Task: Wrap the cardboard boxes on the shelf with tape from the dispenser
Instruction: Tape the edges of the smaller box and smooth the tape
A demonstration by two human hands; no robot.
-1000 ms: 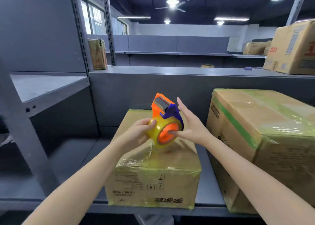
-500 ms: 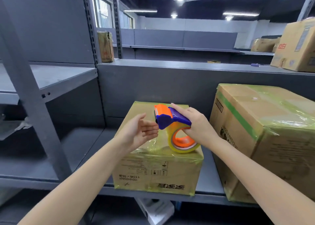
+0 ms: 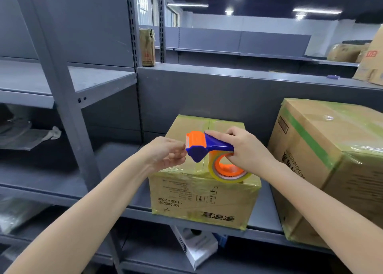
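A small cardboard box (image 3: 203, 197), covered in clear tape, sits on the grey shelf (image 3: 62, 182). Above its top, my right hand (image 3: 246, 151) grips the blue handle of an orange and blue tape dispenser (image 3: 207, 147) with a roll of clear tape (image 3: 230, 172). My left hand (image 3: 167, 153) is at the dispenser's orange front end, fingers curled and pinching at the tape end there. A larger cardboard box (image 3: 331, 165) with a green strip and clear tape stands to the right on the same shelf.
A grey upright post (image 3: 68, 116) stands left of the small box. A white box (image 3: 196, 246) lies on the lower shelf. More cardboard boxes (image 3: 371, 58) sit on the upper shelf at right, and one (image 3: 147, 47) farther back.
The dispenser has turned from upright to lying flat over the box. My right hand took the handle. My left hand closed from open onto the dispenser's front end.
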